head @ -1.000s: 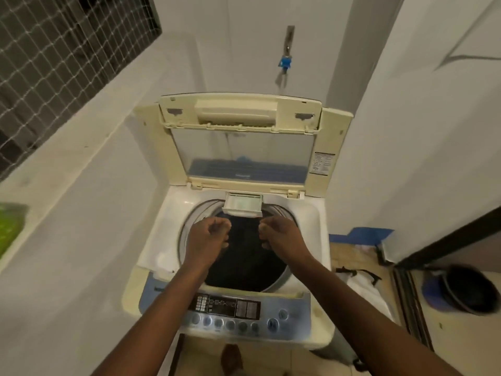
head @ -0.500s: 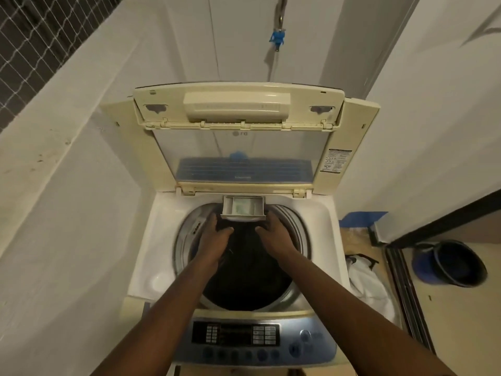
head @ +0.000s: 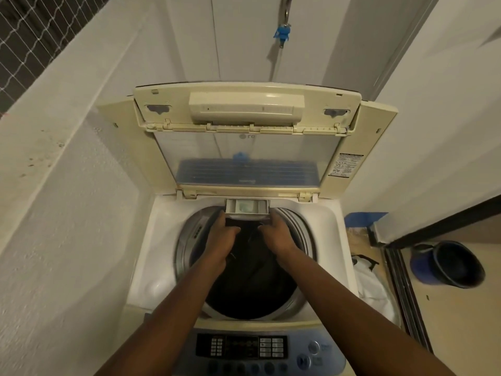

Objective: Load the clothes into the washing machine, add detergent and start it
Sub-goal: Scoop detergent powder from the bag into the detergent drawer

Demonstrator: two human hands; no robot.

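Note:
A cream top-loading washing machine (head: 160, 240) stands with its lid (head: 246, 147) raised upright. Dark clothes (head: 252, 280) fill the round drum. My left hand (head: 223, 234) and my right hand (head: 278, 234) both reach into the back of the drum, fingers curled into the dark fabric just under the small pulled-out detergent drawer (head: 247, 207). The fingertips are hidden in the cloth. The blue control panel (head: 271, 348) with buttons lies at the near edge between my forearms.
White walls close in on the left and right of the machine. A white bag (head: 371, 289) lies on the floor to the right, with a dark bucket (head: 455, 264) beyond a sliding-door track (head: 401, 280). A blue tap (head: 282, 32) hangs on the back wall.
Both hands moved from above the drum opening down into it and onto the dark clothes. The view shifted closer over the machine.

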